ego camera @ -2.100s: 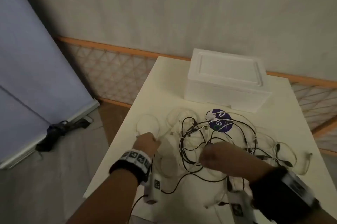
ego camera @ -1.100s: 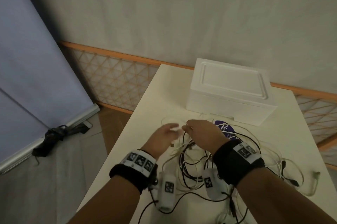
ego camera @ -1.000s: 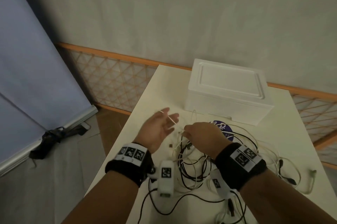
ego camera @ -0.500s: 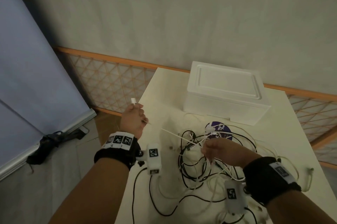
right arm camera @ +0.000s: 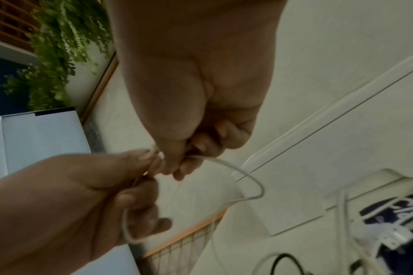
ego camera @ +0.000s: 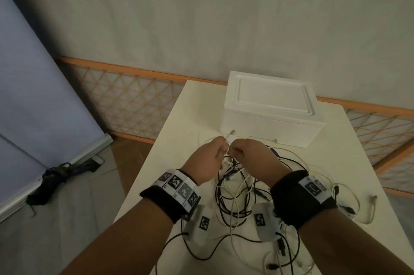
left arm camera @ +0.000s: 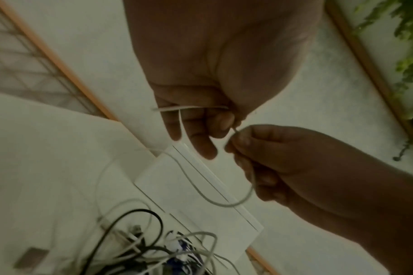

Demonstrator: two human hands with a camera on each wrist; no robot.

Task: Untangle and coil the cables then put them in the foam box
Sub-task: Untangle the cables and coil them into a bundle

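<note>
A thin white cable [ego camera: 228,138] was held between both hands, raised above the counter [ego camera: 195,104] just in front of the closed foam box [ego camera: 272,109]. The left hand [ego camera: 207,163] was clamped on it: in the left wrist view, the cable [left arm camera: 193,108] was seen running across the curled fingers [left arm camera: 196,128] of that hand [left arm camera: 215,70], pinched near the thumb. The grip of the right hand [ego camera: 254,159] was likewise closed on the same cable, pinched at the fingertips, with the two hands almost touching. In the right wrist view, a loop of the cable [right arm camera: 245,174] was seen hanging from the right hand [right arm camera: 196,89] and curving down toward the counter, while another loop was hung round the fingers of the left hand [right arm camera: 87,195]. A plug end was seen sticking up just above the two hands.

The remaining cables [ego camera: 237,194], black and white, were left in a tangled heap on the counter beneath and behind the wrists, with strands spread toward the right edge. A dark blue round sticker [right arm camera: 396,210] was partly covered by the heap, near the box. Black bands with printed markers [ego camera: 179,187] were worn on both wrists.
</note>
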